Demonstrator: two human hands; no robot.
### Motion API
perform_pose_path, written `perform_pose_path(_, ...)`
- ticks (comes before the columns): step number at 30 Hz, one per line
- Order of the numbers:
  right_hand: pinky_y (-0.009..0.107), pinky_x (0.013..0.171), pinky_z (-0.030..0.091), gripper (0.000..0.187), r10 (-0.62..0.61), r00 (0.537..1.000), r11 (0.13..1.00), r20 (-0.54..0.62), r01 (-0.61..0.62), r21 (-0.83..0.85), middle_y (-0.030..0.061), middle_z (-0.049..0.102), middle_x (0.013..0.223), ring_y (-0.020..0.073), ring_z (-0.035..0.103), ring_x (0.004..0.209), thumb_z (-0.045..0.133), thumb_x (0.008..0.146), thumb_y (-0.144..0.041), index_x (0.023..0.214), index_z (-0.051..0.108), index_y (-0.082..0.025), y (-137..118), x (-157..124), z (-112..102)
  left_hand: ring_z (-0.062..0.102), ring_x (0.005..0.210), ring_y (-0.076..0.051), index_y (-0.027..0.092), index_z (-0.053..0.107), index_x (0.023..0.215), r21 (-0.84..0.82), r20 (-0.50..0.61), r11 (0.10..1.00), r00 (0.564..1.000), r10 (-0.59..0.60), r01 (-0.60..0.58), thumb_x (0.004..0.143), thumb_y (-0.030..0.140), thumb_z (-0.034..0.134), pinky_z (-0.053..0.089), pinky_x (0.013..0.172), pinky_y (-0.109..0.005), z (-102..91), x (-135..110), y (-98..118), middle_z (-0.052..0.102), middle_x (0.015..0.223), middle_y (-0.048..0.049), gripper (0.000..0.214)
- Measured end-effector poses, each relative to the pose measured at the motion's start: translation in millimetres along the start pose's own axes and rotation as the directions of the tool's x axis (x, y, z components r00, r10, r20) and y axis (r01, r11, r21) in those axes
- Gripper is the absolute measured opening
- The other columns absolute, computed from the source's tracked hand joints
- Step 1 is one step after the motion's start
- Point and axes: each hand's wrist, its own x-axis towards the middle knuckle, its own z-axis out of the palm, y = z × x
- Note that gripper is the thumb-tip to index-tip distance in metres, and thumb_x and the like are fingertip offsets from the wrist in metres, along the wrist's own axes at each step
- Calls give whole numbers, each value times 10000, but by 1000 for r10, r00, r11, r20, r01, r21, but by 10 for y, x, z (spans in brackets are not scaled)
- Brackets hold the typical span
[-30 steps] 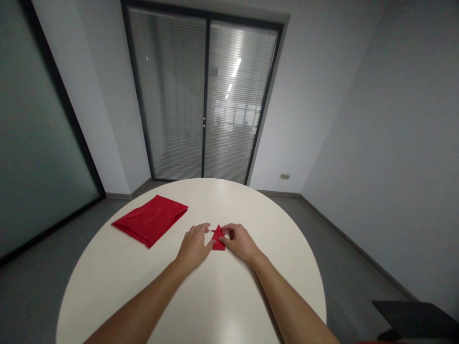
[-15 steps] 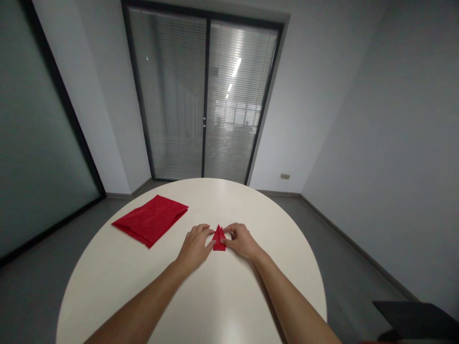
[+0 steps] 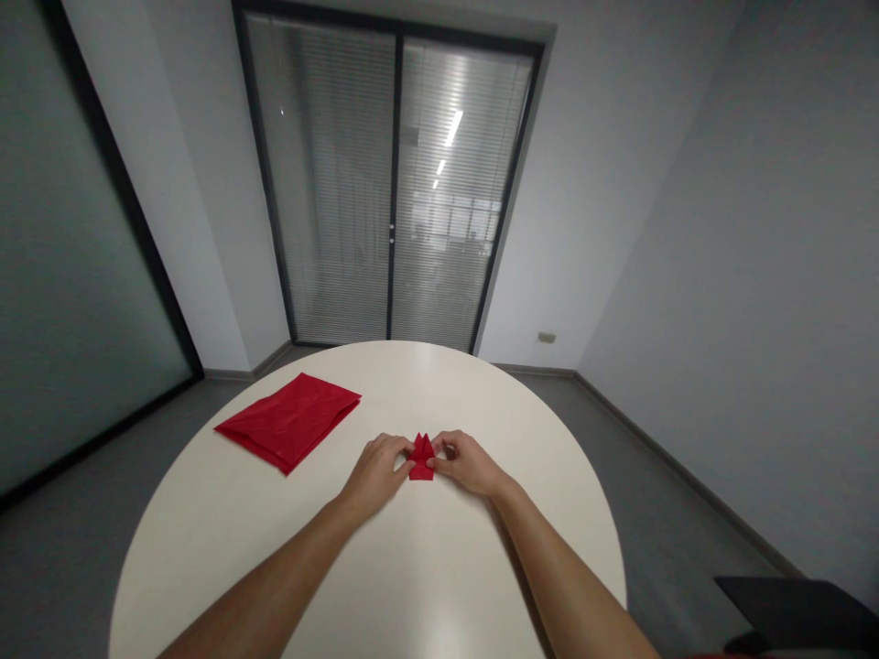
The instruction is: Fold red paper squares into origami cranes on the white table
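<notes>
A small folded piece of red paper [image 3: 421, 457] lies on the round white table [image 3: 385, 567], between my two hands. My left hand [image 3: 376, 473] presses on its left side with fingertips and thumb pinched against it. My right hand [image 3: 464, 461] grips its right side, fingers curled and thumb on the paper. The folded shape shows two small points at its top. Both hands rest on the tabletop near the middle of the table.
A stack of flat red paper sheets [image 3: 288, 418] lies on the table to the far left. Glass doors with blinds [image 3: 391, 183] stand beyond the table. A dark object [image 3: 797, 609] sits at the lower right, off the table.
The red paper has been folded narrower and shorter; its single tall point now shows as two small points. Both hands have closed in slightly towards each other.
</notes>
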Motion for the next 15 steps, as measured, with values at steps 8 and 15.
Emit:
perform_pose_path(8,244,640,417,109,-80,992,997,96,79,12,9,734,789,140,557,669,711,801,-219,860,799,-195,-80,-16,-59,667,933,-206,224,747,924,-23,95,998,993,66,-64,887,121,643,467,863,-311,-113,1,44,761,941,-13,151)
perform_pose_path(15,276,780,480,204,-273,939,959,211,283,-17,22,758,823,167,622,751,686,830,-178,963,828,-237,-160,-28,-165,677,978,-200,260,764,998,30,217,966,945,244,-256,925,198,663,437,934,-334,-316,-19,68,775,1009,11,140)
